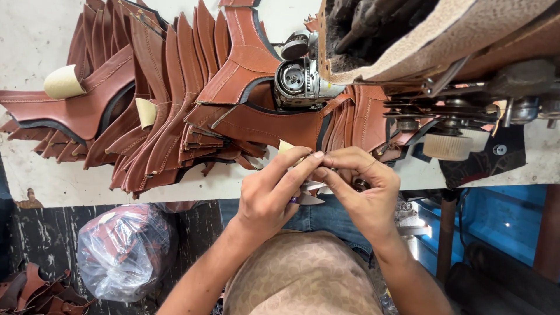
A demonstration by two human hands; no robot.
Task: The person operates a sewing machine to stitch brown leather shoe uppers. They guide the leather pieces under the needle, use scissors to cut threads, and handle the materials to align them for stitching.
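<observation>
My left hand (271, 189) and my right hand (361, 186) meet at the table's near edge, fingertips pinched together on the edge of a brown leather piece (262, 125) that lies under the sewing machine head (300, 79). A small pair of thread snips (307, 193) sits in my left hand, its metal blades pointing toward my right palm. Whether the blades touch the leather I cannot tell.
A large fan of brown leather pieces (151, 93) covers the white table (35, 175) to the left. The machine's pulleys and thread gear (449, 125) stand at right. A plastic bag of leather scraps (125, 251) lies on the floor at left.
</observation>
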